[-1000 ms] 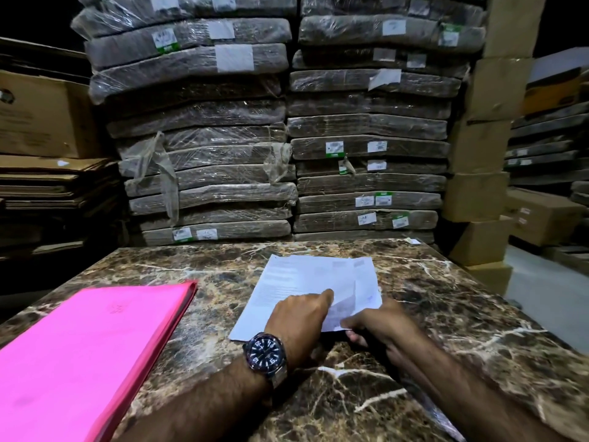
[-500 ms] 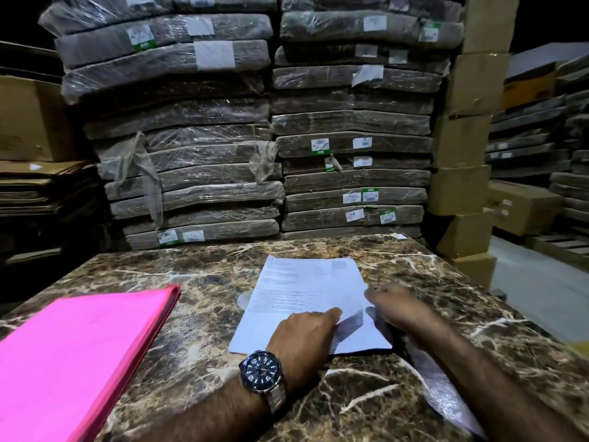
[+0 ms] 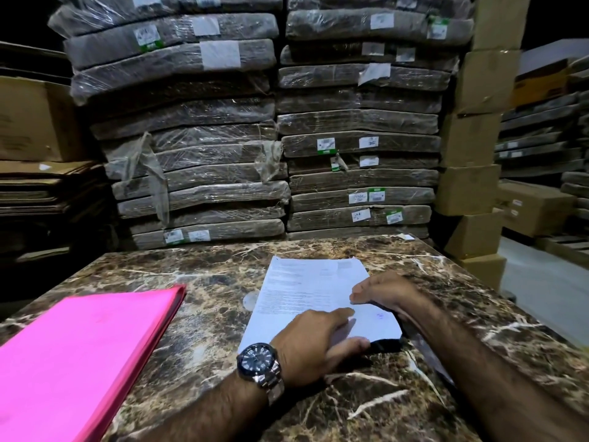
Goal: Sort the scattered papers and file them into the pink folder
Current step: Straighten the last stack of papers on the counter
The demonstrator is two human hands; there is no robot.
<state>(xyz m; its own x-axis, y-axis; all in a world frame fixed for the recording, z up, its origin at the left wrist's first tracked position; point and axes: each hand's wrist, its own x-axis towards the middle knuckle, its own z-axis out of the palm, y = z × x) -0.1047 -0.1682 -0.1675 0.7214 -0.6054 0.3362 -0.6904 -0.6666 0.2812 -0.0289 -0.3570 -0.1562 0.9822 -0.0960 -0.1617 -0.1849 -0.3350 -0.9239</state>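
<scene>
**Left hand (image 3: 314, 342) and right hand (image 3: 385, 290) down on white printed paper sheets (image 3: 306, 288)**

The left hand lies on the near edge of the sheets. Its index finger is stretched out flat across the page and its thumb runs along the near border, so it presses rather than clasps. A steel wristwatch with a dark blue dial (image 3: 256, 362) sits just behind it on the wrist. The right hand comes in from the sheets' right side, its fingers bent and close together with the tips on the paper just beyond the left index finger. Its thumb is hidden, so I cannot tell whether it pinches the edge or only rests there. Between the two hands the near right corner of the paper stands a little off the surface, with a dark shadow beneath it.

Well to the left of the left hand lies the flat pink card folder (image 3: 86, 355), closed. A strip of bare stone separates it from the sheets.

Everything rests on a brown marble tabletop with white veins (image 3: 207, 266), glossy and mottled, running out past both hands to its far edge.

Beyond the fingertips, hard against that far edge, rise two tall stacks of flattened brown cardboard bundles wrapped in clear plastic (image 3: 360, 122), dotted with white and green labels. To the right of the right hand stands a column of plain brown cardboard boxes (image 3: 478, 138), with pale grey floor (image 3: 548, 282) past it and more stacked goods in the dimness. To the far left of the left hand are a large brown carton (image 3: 28, 122) and a pile of loose flat cardboard (image 3: 41, 186). The room is dark overhead.
</scene>
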